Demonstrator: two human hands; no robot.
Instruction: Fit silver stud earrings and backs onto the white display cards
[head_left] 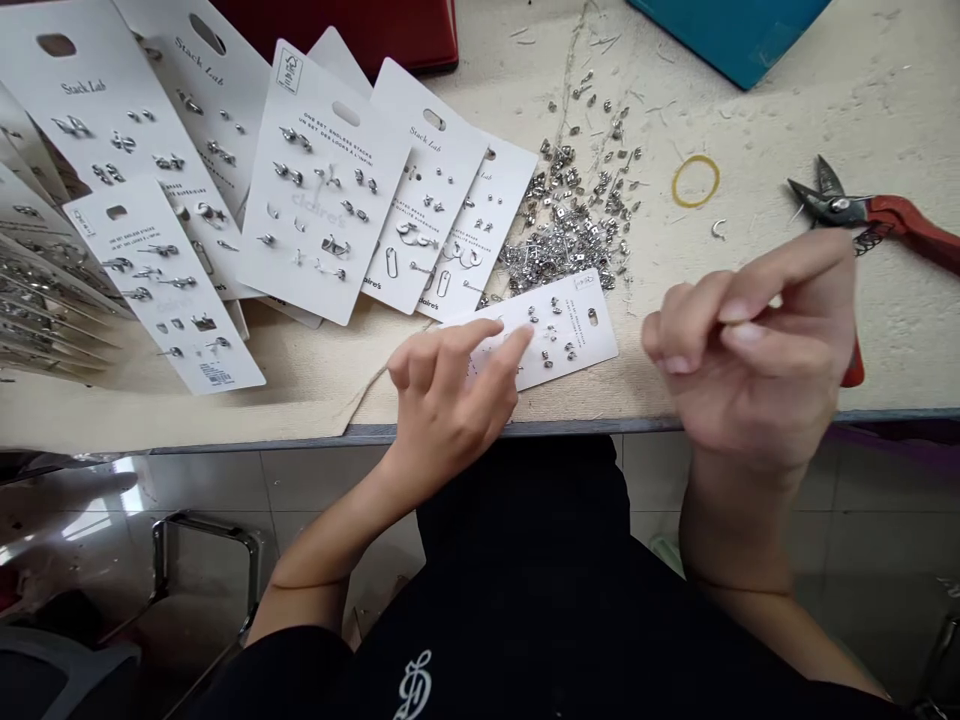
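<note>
A white earring card (pixel 598 338) lies face down near the table's front edge, with small metal earring backs showing on it. Across its left part rests my left hand (pixel 450 400), fingers apart, the thumb and index finger over the card. My right hand (pixel 757 350) is raised at the right, away from the card, its thumb and fingertips pinched together. Whatever sits in that pinch is too small and hidden to make out. Just beyond the card is a heap of loose metal earring backs (pixel 559 250).
Several earring cards (pixel 315 190) overlap at the left, beside a dense row of cards (pixel 45 300). Red-handled cutters (pixel 892 212) lie at the right, near a yellow rubber band (pixel 696 181). A teal box (pixel 739 35) and a dark red box (pixel 360 30) stand at the back.
</note>
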